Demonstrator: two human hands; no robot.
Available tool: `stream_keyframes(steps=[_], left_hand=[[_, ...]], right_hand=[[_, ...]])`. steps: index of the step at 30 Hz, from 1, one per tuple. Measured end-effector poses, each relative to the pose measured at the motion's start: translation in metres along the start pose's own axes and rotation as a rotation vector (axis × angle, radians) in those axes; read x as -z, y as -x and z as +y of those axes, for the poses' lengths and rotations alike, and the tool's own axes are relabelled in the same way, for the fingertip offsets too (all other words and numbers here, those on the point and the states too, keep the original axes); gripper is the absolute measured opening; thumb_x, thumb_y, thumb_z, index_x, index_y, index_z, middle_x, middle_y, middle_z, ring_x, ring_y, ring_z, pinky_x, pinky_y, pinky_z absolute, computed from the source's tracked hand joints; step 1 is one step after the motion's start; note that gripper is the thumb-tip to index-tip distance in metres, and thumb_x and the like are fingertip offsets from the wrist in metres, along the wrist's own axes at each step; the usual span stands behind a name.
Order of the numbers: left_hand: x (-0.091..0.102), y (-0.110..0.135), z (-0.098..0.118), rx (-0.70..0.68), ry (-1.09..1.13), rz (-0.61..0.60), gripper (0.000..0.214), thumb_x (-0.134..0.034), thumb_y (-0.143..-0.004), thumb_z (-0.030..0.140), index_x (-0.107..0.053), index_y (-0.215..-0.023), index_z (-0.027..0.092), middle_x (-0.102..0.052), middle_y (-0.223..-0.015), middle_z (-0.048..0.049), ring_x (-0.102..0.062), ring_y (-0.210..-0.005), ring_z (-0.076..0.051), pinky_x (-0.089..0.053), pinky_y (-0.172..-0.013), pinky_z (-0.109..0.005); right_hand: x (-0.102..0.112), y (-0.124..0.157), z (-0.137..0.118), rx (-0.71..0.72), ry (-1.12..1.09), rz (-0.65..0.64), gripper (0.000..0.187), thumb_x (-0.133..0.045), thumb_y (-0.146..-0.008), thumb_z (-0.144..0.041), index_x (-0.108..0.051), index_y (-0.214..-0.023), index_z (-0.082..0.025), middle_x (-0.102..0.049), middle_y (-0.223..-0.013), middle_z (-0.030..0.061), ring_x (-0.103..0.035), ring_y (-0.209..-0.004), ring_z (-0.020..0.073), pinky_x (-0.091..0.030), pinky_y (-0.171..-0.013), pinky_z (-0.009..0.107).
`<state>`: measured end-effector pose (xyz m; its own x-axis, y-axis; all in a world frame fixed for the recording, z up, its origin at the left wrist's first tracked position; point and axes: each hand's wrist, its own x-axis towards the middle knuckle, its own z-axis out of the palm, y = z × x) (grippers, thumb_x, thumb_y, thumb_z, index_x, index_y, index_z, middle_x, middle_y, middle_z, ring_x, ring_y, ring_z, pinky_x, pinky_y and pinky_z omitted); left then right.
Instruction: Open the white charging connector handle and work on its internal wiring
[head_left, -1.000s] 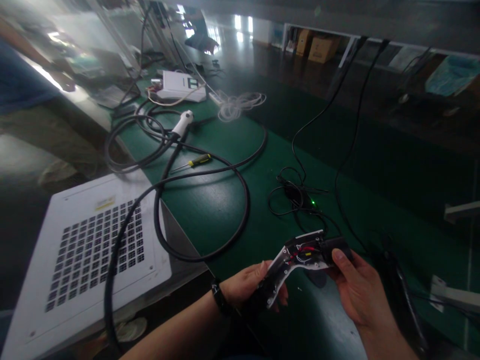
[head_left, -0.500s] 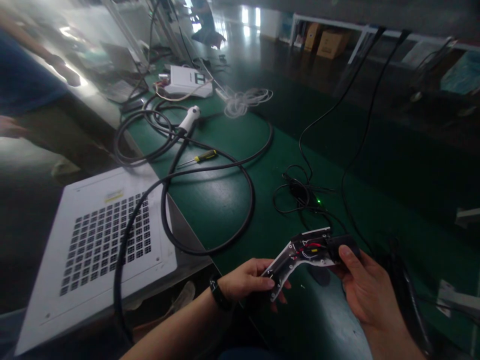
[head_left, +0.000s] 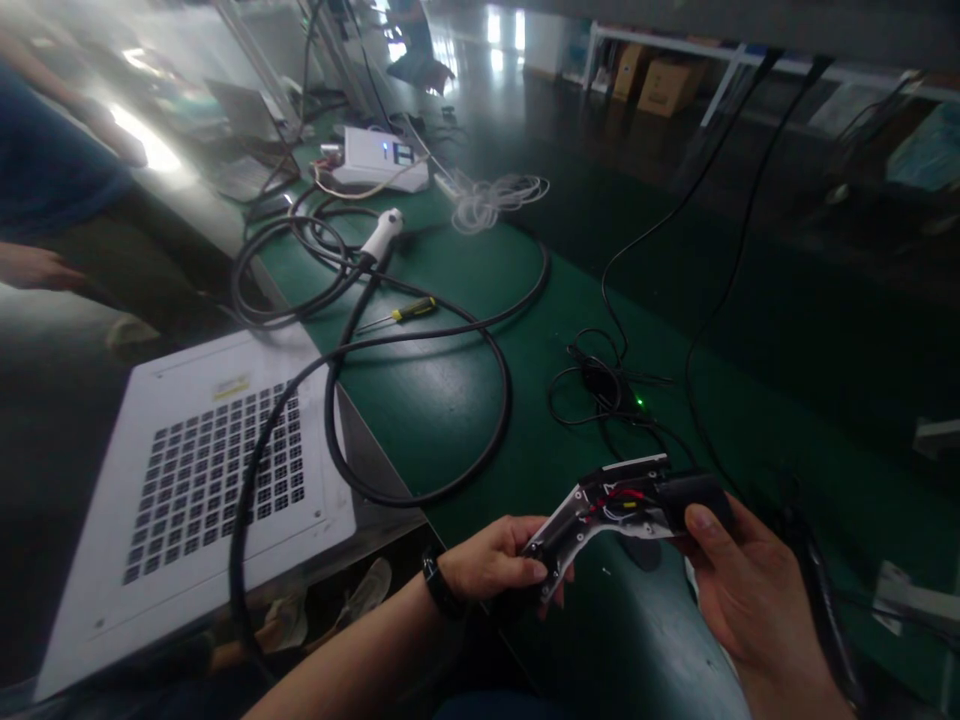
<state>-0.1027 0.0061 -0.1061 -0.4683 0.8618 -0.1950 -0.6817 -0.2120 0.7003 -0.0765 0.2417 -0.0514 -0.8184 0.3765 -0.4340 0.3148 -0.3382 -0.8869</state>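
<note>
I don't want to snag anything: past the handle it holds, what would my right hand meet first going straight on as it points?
Past the handle, your right hand would probably meet the cables by the adapter first, though its height above the bench is unclear, so it might pass over.

The casing (head_left: 570,522) is black and white, some wires (head_left: 625,494) red, the table (head_left: 427,385) green, the panel (head_left: 214,470) white with dark squares.
</note>
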Motion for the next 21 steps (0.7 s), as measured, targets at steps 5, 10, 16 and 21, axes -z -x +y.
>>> stream_keyframes(steps=[5,10,16,21], left_hand=[[0.006,0.002,0.002,0.018,0.009,-0.033,0.048,-0.066,-0.070,0.037,-0.049,-0.106,0.010,-0.059,-0.091,-0.0125,-0.060,-0.073,-0.018,-0.049,-0.059,-0.026],[0.008,-0.012,0.019,0.024,-0.032,-0.077,0.058,-0.062,-0.072,0.044,-0.047,-0.117,0.010,-0.055,-0.112,-0.0184,-0.055,-0.100,-0.025,-0.045,-0.084,-0.036],[-0.004,-0.050,0.033,-0.047,0.047,-0.070,0.053,-0.036,-0.085,0.052,-0.043,-0.119,0.012,-0.057,-0.102,-0.0184,-0.062,-0.082,-0.026,-0.051,-0.065,-0.039],[-0.012,-0.056,0.034,0.002,-0.043,-0.044,0.047,-0.033,-0.088,0.044,-0.044,-0.121,0.013,-0.059,-0.074,-0.0102,-0.060,-0.056,-0.017,-0.048,-0.046,-0.026]], right_hand=[[-0.001,-0.001,-0.002,-0.032,-0.039,-0.013,0.045,-0.072,-0.064,-0.031,-0.057,-0.105,-0.020,-0.065,-0.097,0.0049,-0.059,-0.092,0.0205,-0.051,-0.080,0.029],[0.002,-0.004,0.003,-0.065,-0.086,-0.129,0.045,-0.070,-0.067,-0.030,-0.056,-0.109,-0.022,-0.063,-0.101,0.0066,-0.057,-0.096,0.0226,-0.050,-0.081,0.033],[0.007,-0.004,0.006,-0.079,-0.039,-0.267,0.050,-0.068,-0.069,-0.030,-0.051,-0.115,-0.023,-0.059,-0.111,0.0070,-0.053,-0.102,0.0216,-0.042,-0.090,0.033],[0.018,-0.006,0.007,-0.086,0.003,-0.322,0.054,-0.068,-0.068,-0.028,-0.048,-0.119,-0.023,-0.053,-0.118,0.0076,-0.047,-0.109,0.0231,-0.037,-0.094,0.035]])
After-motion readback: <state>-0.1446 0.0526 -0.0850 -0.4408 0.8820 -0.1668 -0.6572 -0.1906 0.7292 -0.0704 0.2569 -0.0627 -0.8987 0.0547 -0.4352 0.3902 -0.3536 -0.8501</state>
